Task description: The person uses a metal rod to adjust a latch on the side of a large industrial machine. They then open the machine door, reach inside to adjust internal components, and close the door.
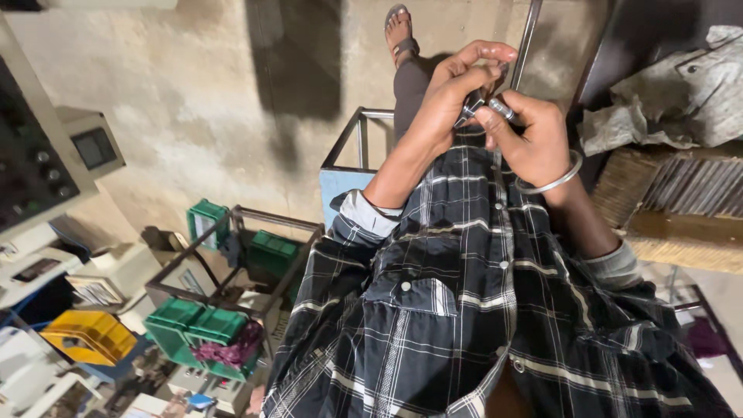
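i am gripping a small metal part (474,104) with my left hand (453,97) while my right hand (534,135) is pinching its silvery end over my lap.

Small glossy metal part (486,104) pinched between both hands; polished metal bangle (559,179); soft checked cloth shirt (457,310); rough, matt concrete floor (193,101); green plastic bins (193,323).

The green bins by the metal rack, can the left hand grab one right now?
Probably not. The left hand is busy pinching a small metal part with the right hand, and the green bins sit far off.
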